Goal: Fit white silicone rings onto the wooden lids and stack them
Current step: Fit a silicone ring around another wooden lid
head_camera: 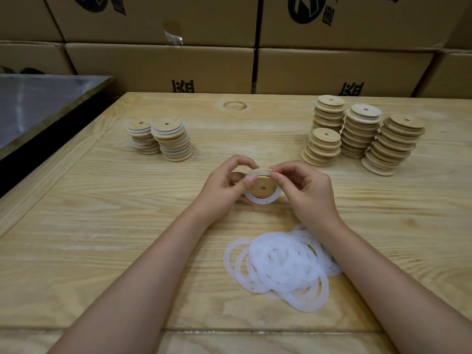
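Observation:
Above the middle of the table, both hands hold one wooden lid [263, 187] with a small centre hole. A white silicone ring [268, 200] lies around it. My left hand [224, 185] grips the lid's left edge, thumb on the ring. My right hand [304, 187] pinches the ring at the lid's top right. A loose pile of white rings [281, 267] lies on the table near me. Two stacks of ringed lids [161, 139] stand at the left. Several stacks of bare lids [362, 134] stand at the right.
The wooden table [102, 226] fills the view. A grey metal-topped bench [38, 103] adjoins its left rear corner. Stacked cardboard boxes [255, 67] form a wall behind the table.

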